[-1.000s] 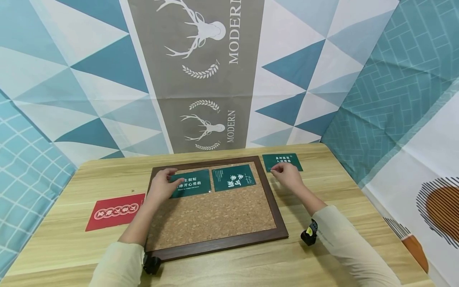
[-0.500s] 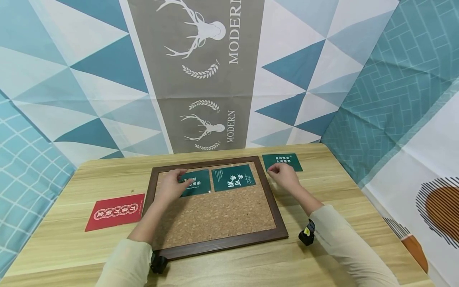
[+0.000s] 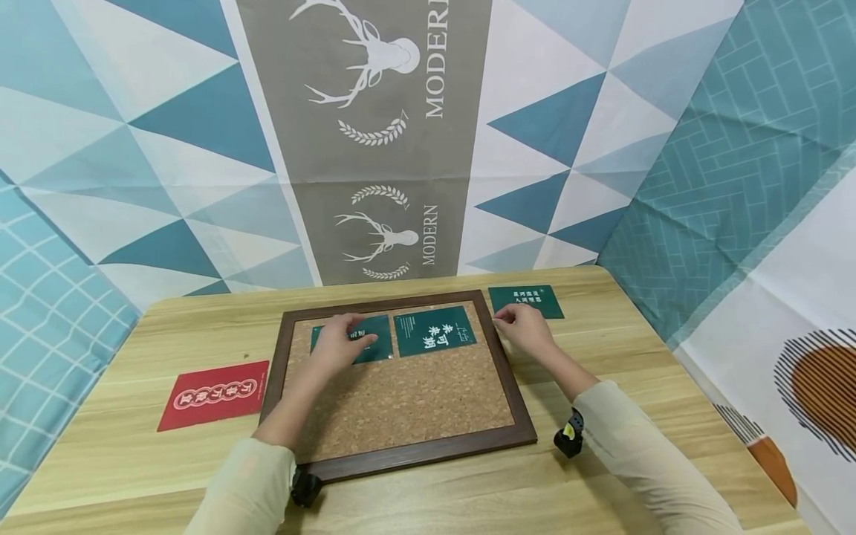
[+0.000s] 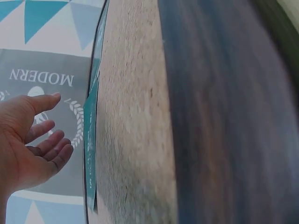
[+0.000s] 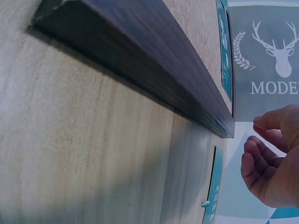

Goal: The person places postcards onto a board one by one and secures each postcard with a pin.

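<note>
My left hand [image 3: 337, 345] is over the left green card [image 3: 381, 334] on the corkboard [image 3: 408, 405] and hides part of its lettering. In the left wrist view, this hand [image 4: 35, 144] has loosely bent fingers, with nothing between them and a gap to the card. Beside the board's right frame, near the top, is my right hand [image 3: 524, 327], close to another green card [image 3: 545, 301] lying on the table. The right wrist view shows the right hand's [image 5: 275, 158] fingers loosely curled, with no object visible in them. A small pale piece [image 5: 205, 204] sits at that card's edge.
A second green card [image 3: 435, 331] is on the board's upper right. The dark wooden frame [image 3: 417, 455] surrounds the cork. To the board's left, a red card [image 3: 214, 394] lies on the wooden table [image 3: 134, 461]. A patterned wall covering [image 3: 381, 148] stands behind.
My left hand has moved right across the left green card, uncovering its left end. My right hand has shifted slightly left, toward the board's frame. The cards stay in place.
</note>
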`<state>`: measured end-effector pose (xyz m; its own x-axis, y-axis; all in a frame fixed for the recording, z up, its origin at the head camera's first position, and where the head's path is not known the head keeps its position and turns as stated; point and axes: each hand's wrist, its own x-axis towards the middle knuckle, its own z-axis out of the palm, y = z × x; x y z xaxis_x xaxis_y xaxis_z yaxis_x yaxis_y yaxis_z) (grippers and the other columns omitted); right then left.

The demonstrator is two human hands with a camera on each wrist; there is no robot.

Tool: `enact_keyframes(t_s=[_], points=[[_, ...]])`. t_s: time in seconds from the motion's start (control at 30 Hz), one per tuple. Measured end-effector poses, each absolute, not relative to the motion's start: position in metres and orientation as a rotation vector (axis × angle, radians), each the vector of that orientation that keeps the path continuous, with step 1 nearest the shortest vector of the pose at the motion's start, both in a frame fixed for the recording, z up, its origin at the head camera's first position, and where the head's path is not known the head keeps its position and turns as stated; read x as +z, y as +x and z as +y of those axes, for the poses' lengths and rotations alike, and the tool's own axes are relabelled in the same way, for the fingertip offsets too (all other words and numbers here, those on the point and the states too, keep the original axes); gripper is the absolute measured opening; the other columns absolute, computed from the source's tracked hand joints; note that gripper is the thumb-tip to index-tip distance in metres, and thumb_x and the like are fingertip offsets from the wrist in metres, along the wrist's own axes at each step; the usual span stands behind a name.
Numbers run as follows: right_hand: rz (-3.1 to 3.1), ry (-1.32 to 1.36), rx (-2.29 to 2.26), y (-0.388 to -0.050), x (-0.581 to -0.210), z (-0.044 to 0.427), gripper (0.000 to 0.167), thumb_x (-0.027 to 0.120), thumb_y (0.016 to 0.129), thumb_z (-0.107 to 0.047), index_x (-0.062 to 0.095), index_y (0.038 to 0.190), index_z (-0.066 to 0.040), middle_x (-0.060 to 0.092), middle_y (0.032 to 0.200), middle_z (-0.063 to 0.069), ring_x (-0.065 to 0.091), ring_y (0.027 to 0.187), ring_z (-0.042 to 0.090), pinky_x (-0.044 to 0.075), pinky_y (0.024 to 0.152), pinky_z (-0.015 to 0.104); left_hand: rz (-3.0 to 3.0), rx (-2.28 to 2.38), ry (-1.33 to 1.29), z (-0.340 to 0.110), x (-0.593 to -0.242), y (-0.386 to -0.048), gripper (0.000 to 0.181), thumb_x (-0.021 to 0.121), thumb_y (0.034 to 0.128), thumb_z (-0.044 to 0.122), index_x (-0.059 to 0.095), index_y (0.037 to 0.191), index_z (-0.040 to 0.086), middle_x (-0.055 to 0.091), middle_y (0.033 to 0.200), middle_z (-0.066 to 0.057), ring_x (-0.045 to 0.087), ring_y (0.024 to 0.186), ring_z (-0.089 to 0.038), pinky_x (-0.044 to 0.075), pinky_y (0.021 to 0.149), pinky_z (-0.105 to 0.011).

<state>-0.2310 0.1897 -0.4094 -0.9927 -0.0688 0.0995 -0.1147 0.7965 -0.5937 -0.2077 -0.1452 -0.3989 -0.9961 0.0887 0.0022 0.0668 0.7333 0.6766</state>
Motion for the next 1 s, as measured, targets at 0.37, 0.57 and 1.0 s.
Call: enact_keyframes(t_s=[0.37, 0.57, 1.0], points=[[-2.921, 0.19, 0.986, -0.231, -0.41, 0.185, 0.018, 0.06, 0.091, -0.023, 0.069, 0.096, -0.008, 0.062, 0.085, 0.007, 0.05, 0.065, 0.017, 0.039, 0.054, 0.027, 2.87, 1.146, 0.177, -0.131, -0.406, -0.212, 0.053, 0.063, 0.0894, 0.027, 0.048, 0.134, 0.004, 0.051, 0.13, -0.019, 0.05, 0.12, -0.036, 0.046, 0.094, -0.05], [-2.927, 0.205, 0.985, -0.232, -0.411, 0.183, 0.017, 0.06, 0.091, -0.022, 0.069, 0.096, -0.008, 0.061, 0.083, 0.008, 0.048, 0.064, 0.016, 0.038, 0.052, 0.026, 2.864, 1.174, 0.209, -0.125, -0.411, -0.215, 0.053, 0.064, 0.0887, 0.026, 0.049, 0.133, 0.002, 0.051, 0.133, -0.018, 0.05, 0.122, -0.037, 0.044, 0.097, -0.049], [-2.943, 0.233, 1.043, -0.231, -0.412, 0.176, 0.015, 0.061, 0.09, -0.02, 0.07, 0.094, -0.008, 0.063, 0.085, 0.007, 0.051, 0.07, 0.017, 0.041, 0.056, 0.026, 2.841, 1.186, 0.227, -0.108, -0.414, -0.219, 0.052, 0.065, 0.0882, 0.025, 0.05, 0.134, 0.006, 0.052, 0.133, -0.015, 0.05, 0.122, -0.033, 0.046, 0.094, -0.049]])
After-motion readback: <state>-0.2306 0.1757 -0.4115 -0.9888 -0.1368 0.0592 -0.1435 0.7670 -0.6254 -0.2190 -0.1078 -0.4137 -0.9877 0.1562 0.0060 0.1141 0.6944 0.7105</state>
